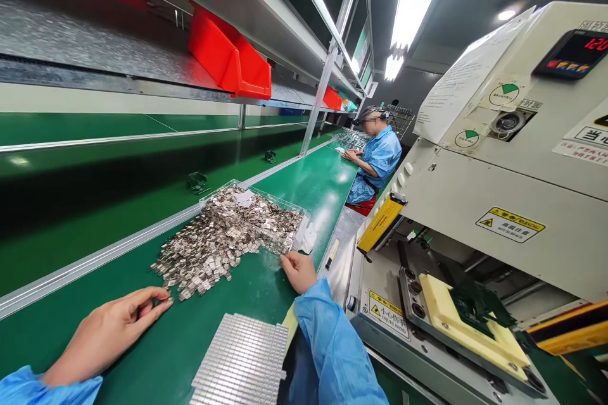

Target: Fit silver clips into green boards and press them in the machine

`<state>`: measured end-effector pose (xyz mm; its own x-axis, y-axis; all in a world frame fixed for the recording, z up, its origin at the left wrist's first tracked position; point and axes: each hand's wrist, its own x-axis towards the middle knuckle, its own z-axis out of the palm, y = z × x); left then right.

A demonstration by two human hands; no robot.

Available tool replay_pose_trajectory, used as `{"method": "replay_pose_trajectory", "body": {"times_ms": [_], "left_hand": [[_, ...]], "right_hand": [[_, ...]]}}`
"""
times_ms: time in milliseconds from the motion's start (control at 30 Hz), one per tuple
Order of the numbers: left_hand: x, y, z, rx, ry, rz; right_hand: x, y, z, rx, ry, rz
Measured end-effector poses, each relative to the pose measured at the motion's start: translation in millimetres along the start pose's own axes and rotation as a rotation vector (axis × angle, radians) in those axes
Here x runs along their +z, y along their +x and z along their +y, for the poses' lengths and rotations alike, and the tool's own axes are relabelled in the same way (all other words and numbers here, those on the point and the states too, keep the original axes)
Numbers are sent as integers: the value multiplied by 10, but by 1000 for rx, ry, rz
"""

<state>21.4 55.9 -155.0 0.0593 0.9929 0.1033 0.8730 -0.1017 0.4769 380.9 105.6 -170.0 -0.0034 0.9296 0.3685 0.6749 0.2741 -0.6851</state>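
A large heap of small silvery metal pieces [204, 253] lies on the green bench and runs back into a clear plastic tray [304, 221]. At the heap's near left edge, my left hand [111, 326] has thumb and forefinger pinched together on a small metal piece. My right hand [300, 271] is closed beside the near right corner of the tray; its fingertips seem to touch there, and what they hold is hidden. Between my forearms, a block of silvery pieces in neat rows [242, 361] sits near the bench edge, with something pale yellow partly under it.
To the right stands a press machine [513, 190] with warning labels and a cream fixture [475, 323]. A marker-like stick [332, 254] lies beside the bench. Red bins [230, 57] rest on the shelf above. Farther along, a person in blue [380, 155] sits at the bench.
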Motion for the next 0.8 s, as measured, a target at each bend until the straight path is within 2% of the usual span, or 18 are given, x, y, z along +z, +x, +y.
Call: {"method": "replay_pose_trajectory", "body": {"times_ms": [100, 133, 500, 800], "left_hand": [[4, -3, -12, -30, -8, -123], [1, -4, -8, -27, -9, -130], [-53, -20, 114, 75, -21, -30], [-67, -24, 103, 70, -43, -8]], "right_hand": [[-7, 6, 5, -3, -1, -6], [-10, 9, 9, -4, 0, -9], [-34, 43, 57, -40, 41, -50], [-47, 55, 80, -12, 41, -91]]}}
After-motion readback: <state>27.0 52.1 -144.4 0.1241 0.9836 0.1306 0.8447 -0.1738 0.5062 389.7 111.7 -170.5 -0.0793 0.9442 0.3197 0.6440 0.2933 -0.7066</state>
